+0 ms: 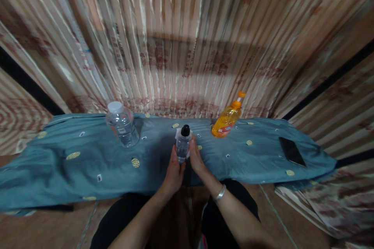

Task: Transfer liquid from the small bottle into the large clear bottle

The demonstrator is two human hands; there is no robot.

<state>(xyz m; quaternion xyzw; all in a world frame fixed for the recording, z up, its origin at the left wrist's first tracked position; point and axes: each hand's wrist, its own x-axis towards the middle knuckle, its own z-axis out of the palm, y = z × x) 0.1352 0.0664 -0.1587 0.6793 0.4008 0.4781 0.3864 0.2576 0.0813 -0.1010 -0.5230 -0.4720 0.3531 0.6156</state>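
A small clear bottle (182, 148) with a black cap is held upright between my two hands above the cloth-covered surface. My left hand (174, 170) is closed round its lower left side. On the other side, my right hand (195, 155) is closed against the bottle, with a white tissue-like piece (178, 132) behind it. The fingers behind the bottle are partly hidden. Further left stands a large clear plastic bottle (124, 128) with a white lid. To the right is a bottle of orange liquid (225, 122) with an orange top.
A teal patterned cloth (163, 181) covers the long narrow surface in front of me. At its right end lies a dark phone (292, 151). Striped curtains (175, 46) hang close behind, and dark poles (321, 81) slant at both sides. My knees are below the near edge.
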